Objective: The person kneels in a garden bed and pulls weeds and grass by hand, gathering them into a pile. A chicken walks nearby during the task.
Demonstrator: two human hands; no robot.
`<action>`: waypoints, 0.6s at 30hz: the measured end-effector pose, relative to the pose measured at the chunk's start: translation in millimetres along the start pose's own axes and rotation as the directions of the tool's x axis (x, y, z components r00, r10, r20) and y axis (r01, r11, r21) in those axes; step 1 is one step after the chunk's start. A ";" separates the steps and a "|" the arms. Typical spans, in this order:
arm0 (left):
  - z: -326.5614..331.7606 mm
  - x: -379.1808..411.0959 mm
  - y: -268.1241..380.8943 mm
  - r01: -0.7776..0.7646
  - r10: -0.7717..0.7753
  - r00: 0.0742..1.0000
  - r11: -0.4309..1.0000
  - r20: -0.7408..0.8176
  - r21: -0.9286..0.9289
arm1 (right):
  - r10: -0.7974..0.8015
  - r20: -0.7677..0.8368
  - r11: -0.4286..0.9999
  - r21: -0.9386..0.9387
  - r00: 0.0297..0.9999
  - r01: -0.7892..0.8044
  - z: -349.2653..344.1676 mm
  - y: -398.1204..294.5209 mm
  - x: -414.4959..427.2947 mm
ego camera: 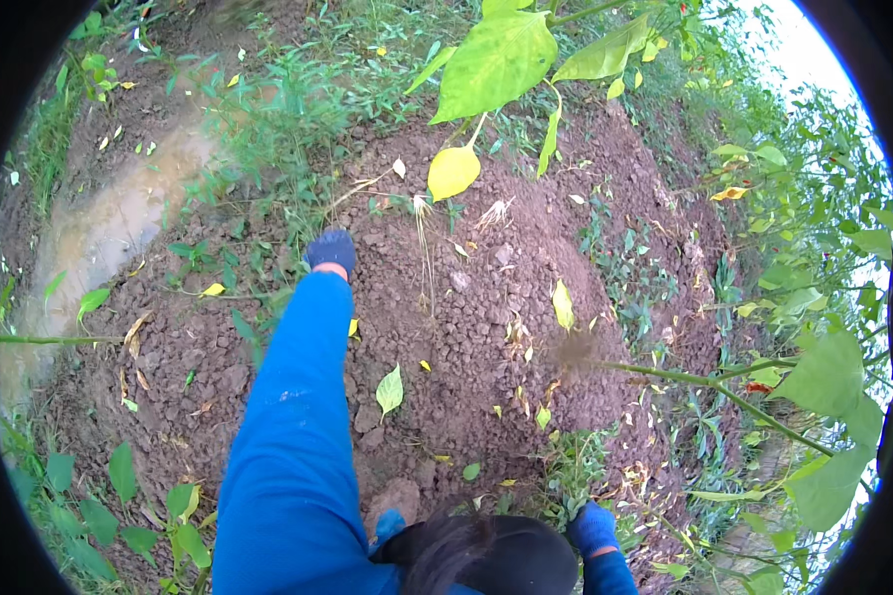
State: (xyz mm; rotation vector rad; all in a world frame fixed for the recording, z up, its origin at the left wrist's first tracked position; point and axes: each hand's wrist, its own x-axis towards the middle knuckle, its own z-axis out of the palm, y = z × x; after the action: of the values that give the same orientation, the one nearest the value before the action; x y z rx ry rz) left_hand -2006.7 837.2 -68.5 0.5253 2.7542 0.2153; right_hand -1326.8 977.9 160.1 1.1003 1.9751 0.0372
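Observation:
My left hand (332, 251), in a dark blue glove, reaches out at the end of a blue sleeve to the edge of green weeds (298, 190) on crumbly brown soil (461, 327). Whether its fingers are closed on a stem is hidden. Near the bottom, my right hand (592, 526), in a blue glove, is closed around the base of a bunch of leafy weeds (577, 472). Pale uprooted roots (421, 208) lie on the soil beyond my left hand, with another dry root tuft (495, 214) to their right.
Broad green leaves (495, 63) and a yellow leaf (453, 172) hang close to the camera. A leafy plant stem (685, 377) juts in from the right. Muddy water (111, 223) lies in a furrow at left. Low plants (186, 535) stand at lower left.

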 end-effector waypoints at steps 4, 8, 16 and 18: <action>27.6 -59.3 21.2 -0.012 -0.002 0.999 0.969 -0.054 -0.246 | 0.110 -0.014 0.984 0.140 0.994 -0.107 -8.8 -3.8 -9.9; 73.4 -162.7 14.9 -0.223 0.191 0.961 0.963 -0.199 -0.152 | 0.134 -0.029 0.884 0.456 0.991 -0.106 9.5 -14.5 3.9; 58.9 -436.9 216.3 -0.454 0.853 0.499 0.410 0.156 -0.791 | 0.109 -0.365 0.850 0.516 0.925 0.104 114.7 -9.8 67.6; 56.7 -442.9 238.0 -0.343 0.974 0.144 0.217 0.178 -0.914 | -0.045 -0.205 0.794 0.587 0.978 0.159 116.4 -16.9 55.7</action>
State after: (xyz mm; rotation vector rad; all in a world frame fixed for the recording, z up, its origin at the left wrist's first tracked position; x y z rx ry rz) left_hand -1519.3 892.6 55.7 1.3645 1.0553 0.9871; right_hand -1272.3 966.0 42.5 1.4203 2.2797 -0.6157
